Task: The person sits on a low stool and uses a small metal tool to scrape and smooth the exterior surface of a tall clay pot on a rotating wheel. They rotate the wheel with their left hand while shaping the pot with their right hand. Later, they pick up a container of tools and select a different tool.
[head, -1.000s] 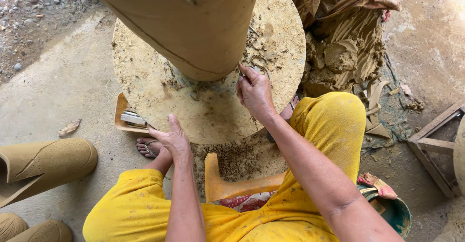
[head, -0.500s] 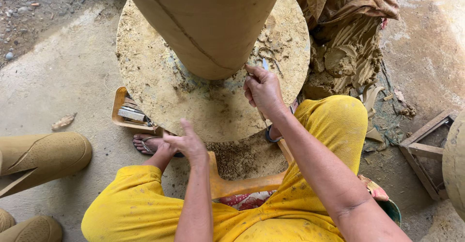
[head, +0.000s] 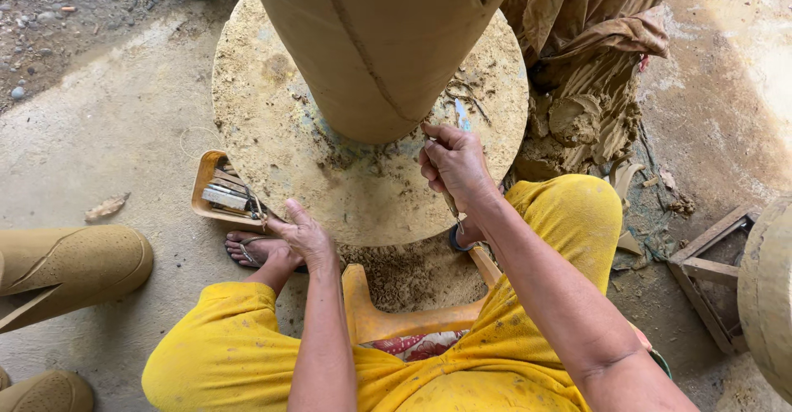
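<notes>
One tall clay pot (head: 375, 45) stands on the round turntable (head: 272, 131), its wall already built high and smooth, a raised seam running down it; the work looks far along, with only the foot left to trim, as I judge it. The right hand (head: 454, 164) is closed around a thin blade tool (head: 462, 119), its tip at the pot's base where clay crumbs lie scattered; the left hand (head: 305, 235) rests spread on the turntable's near edge, pinching nothing. A small tray of tools (head: 223, 193) sits just beside that hand; a heap of wet clay (head: 586, 119) waits to the right.
</notes>
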